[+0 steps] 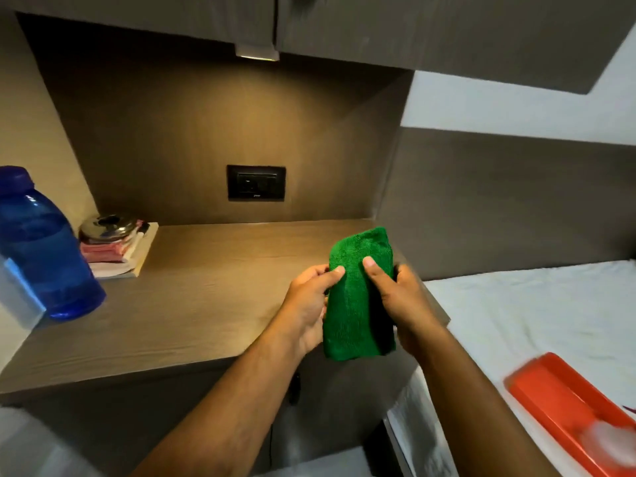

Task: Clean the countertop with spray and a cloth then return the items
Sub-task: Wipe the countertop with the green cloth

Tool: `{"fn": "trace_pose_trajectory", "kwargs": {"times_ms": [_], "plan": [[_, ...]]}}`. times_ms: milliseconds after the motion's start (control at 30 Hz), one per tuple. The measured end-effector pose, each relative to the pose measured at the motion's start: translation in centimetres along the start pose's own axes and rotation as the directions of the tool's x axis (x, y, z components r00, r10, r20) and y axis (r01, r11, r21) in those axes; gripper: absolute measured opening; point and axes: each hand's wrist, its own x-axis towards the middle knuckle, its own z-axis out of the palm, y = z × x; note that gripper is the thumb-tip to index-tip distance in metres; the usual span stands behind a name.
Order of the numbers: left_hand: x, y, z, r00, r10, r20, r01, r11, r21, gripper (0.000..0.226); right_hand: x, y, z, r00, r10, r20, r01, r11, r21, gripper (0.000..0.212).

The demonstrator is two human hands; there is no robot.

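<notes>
From my head camera, my left hand (311, 301) and right hand (401, 297) pinch the folded green cloth (358, 297) with closed fingers (335, 271), just above the desk (192, 290) edge. I think I'm readying it; next comes wiping.

Left hand (308, 304) — forearm extended, fingers curled, thumb on top, gripping cloth (358, 297). Right hand (401, 297) — forearm extended, thumb pressed on top, fingers wrapped behind the same cloth.
</notes>
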Motion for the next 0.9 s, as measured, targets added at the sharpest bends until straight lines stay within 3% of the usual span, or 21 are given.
{"fn": "trace_pose_trajectory", "kwargs": {"times_ms": [100, 200, 267, 367, 467, 533, 633, 767, 900], "plan": [[-0.6, -3.1, 2.3, 1.000, 0.006, 0.012, -0.005, 0.998, -0.058, 0.014, -2.6, 2.9, -3.4, 0.984, 0.171, 0.047, -0.175, 0.981, 0.088, 0.055], [-0.7, -6.6, 4.4, 0.998, -0.045, 0.041, 0.045, 0.999, -0.008, 0.018, -5.0, 5.4, -7.1, 0.967, 0.229, 0.116, -0.248, 0.947, 0.203, 0.043], [-0.6, -9.2, 5.8, 0.990, -0.111, 0.089, 0.100, 0.989, 0.112, 0.019, -5.7, 6.9, -9.7, 0.979, 0.198, 0.053, -0.205, 0.952, 0.227, 0.031], [-0.5, -14.0, 8.2, 0.948, -0.281, 0.149, 0.225, 0.923, 0.312, 0.021, -5.6, 9.4, -14.1, 0.969, 0.200, -0.147, -0.164, 0.959, 0.230, 0.021], [0.4, -20.2, 11.9, 0.886, -0.441, 0.141, 0.369, 0.857, 0.360, 0.022, -5.2, 13.1, -20.0, 0.926, 0.296, -0.233, -0.228, 0.933, 0.280, 0.019], [1.8, -24.2, 14.6, 0.875, -0.474, 0.096, 0.395, 0.814, 0.426, 0.024, -4.9, 16.1, -24.5, 0.889, 0.391, -0.239, -0.299, 0.890, 0.346, 0.020], [5.3, -30.6, 20.3, 0.876, -0.481, 0.029, 0.371, 0.713, 0.595, 0.032, -3.7, 21.4, -32.7, 0.842, 0.467, -0.271, -0.360, 0.860, 0.363, 0.029], [12.1, -39.7, 27.9, 0.887, -0.462, 0.021, 0.299, 0.606, 0.737, 0.027, 1.3, 27.6, -42.6, 0.803, 0.452, -0.388, -0.316, 0.875, 0.366, 0.041], [19.3, -47.6, 34.6, 0.910, -0.400, 0.110, 0.170, 0.602, 0.780, 0.033, 8.1, 32.9, -50.7, 0.780, 0.387, -0.491, -0.215, 0.903, 0.371, 0.043]]}}
